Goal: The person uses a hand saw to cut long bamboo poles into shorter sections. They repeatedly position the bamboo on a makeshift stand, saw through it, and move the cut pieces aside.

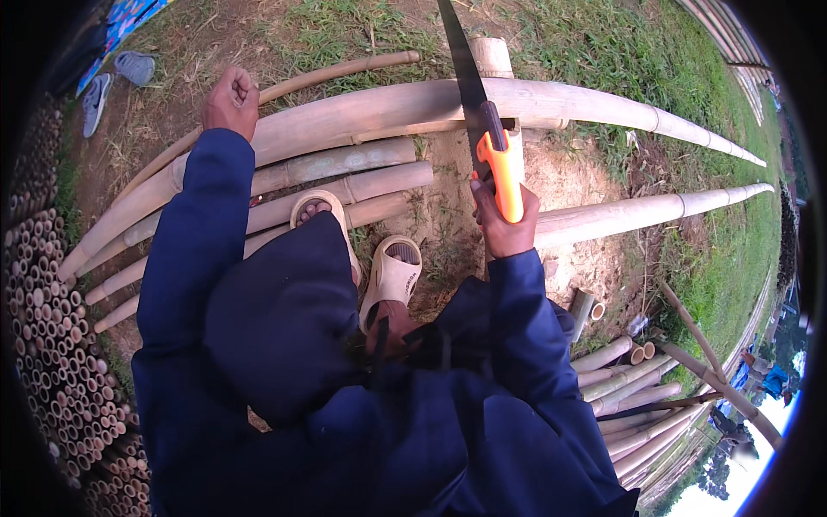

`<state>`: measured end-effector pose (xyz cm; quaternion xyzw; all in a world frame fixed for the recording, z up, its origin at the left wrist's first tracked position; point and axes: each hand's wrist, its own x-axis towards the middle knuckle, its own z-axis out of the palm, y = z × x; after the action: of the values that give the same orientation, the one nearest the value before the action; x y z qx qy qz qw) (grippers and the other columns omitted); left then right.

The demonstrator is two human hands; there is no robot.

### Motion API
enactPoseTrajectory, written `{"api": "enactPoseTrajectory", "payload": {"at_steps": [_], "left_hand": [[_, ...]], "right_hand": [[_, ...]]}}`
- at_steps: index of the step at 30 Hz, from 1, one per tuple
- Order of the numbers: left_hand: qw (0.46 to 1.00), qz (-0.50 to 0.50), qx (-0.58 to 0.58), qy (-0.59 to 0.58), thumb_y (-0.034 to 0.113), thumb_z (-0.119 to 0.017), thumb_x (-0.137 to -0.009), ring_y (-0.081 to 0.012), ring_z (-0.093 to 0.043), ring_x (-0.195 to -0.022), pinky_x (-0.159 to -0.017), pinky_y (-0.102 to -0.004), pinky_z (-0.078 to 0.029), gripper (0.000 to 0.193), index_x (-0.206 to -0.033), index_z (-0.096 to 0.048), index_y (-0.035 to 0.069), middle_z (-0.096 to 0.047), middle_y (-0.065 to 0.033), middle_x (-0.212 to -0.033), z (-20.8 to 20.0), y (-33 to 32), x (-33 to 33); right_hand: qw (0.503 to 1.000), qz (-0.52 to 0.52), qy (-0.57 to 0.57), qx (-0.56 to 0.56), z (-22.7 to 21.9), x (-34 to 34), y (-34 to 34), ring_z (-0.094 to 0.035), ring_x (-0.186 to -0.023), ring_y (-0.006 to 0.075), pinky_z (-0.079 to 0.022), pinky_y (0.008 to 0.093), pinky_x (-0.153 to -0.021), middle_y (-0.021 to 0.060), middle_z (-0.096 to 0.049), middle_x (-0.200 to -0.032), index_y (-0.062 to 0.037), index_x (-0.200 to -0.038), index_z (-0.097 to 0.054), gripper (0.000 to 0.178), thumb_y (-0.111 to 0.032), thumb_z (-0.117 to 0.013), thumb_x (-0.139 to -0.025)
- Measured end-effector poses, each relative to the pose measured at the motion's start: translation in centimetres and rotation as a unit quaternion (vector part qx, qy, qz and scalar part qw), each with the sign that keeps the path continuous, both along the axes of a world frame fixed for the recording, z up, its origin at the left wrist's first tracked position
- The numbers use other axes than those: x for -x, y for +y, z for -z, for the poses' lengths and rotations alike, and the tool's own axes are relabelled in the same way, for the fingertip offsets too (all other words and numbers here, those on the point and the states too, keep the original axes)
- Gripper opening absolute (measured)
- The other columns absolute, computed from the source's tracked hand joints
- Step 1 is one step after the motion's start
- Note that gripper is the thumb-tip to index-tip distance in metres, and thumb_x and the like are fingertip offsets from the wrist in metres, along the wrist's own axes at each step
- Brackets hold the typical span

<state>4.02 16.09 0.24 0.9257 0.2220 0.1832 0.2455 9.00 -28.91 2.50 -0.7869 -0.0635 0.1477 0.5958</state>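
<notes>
Right hand point(502, 226) is gripping the orange handle of a hand saw point(487, 129), fingers wrapped fully shut around it. Blade is pointing up and away from the person, crossing over the thick bamboo pole point(388, 108). Can't tell whether the teeth are actually touching the pole at the crossing point.

Left hand point(231, 101) is closed in a fist, pressing down on the same thick pole well to the left of the blade. Can't tell whether it's gripping anything; it's looking like a bare fist bracing on the bamboo.

The thick pole is lying across the ground in a long arc, from the lower left up past the saw and out toward the right edge. A short upright bamboo post point(493, 56) is standing just behind it at the saw.

Thinner bamboo poles point(345, 185) are lying side by side just nearer the person, ends stopping short of the saw. Another long pole point(655, 211) is running off right of the right hand.

Person is wearing dark blue sleeves and beige sandals point(392, 276); one foot is resting on the thinner poles, the other on bare earth.

Stack of cut bamboo tubes point(47, 327), ends showing, is sitting along the left edge. More cut lengths point(620, 379) are piled at lower right. Grey shoes point(112, 82) are lying on the ground at upper left.
</notes>
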Motion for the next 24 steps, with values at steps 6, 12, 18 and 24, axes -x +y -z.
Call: {"api": "enactPoseTrajectory", "payload": {"at_steps": [6,12,18,24], "left_hand": [[0.984,-0.103,-0.065,0.127,0.035,-0.064,-0.096,-0.0292,-0.066,-0.09,-0.079,-0.0432,-0.047,0.026,-0.101,-0.072,0.01,-0.069,-0.0073,-0.093,-2.9,-1.2,1.6],[0.986,0.042,-0.156,0.048,0.049,-0.055,-0.102,-0.0336,-0.064,-0.11,-0.102,-0.0458,-0.042,0.046,-0.114,-0.072,0.008,-0.07,-0.0131,-0.114,2.4,-7.5,-0.3],[0.97,0.018,-0.167,0.177,0.059,-0.048,-0.103,-0.0324,-0.065,-0.11,-0.103,-0.0465,-0.045,0.059,-0.117,-0.07,0.006,-0.072,-0.0148,-0.115,4.2,-10.1,-2.6],[0.971,0.032,-0.193,0.134,0.056,-0.052,-0.101,-0.0328,-0.066,-0.107,-0.098,-0.0453,-0.046,0.056,-0.114,-0.07,0.005,-0.073,-0.0146,-0.111,4.8,-9.4,-2.0]], "right_hand": [[1.0,0.0,-0.007,-0.013,-0.1,0.4,0.4,-0.056,-0.071,0.0076,-0.049,0.027,-0.067,0.0022,-0.064,-0.076,0.0033,-0.097,-0.068,0.018,-0.012,-0.076,-0.093],[0.995,0.043,-0.088,-0.019,0.2,1.3,0.9,-0.058,-0.074,0.0102,-0.05,0.0282,-0.069,0.006,-0.066,-0.081,0.0035,-0.106,-0.068,0.021,-0.013,-0.075,-0.095],[0.998,0.027,-0.054,-0.007,0.9,0.8,0.0,-0.062,-0.076,0.0108,-0.052,0.0287,-0.071,0.0078,-0.07,-0.084,0.005,-0.107,-0.069,0.019,-0.011,-0.073,-0.096],[0.999,0.021,-0.029,0.014,-0.8,3.5,-1.0,-0.061,-0.075,0.0101,-0.051,0.0288,-0.069,0.0077,-0.069,-0.081,0.0051,-0.105,-0.069,0.016,-0.008,-0.071,-0.096]]}}
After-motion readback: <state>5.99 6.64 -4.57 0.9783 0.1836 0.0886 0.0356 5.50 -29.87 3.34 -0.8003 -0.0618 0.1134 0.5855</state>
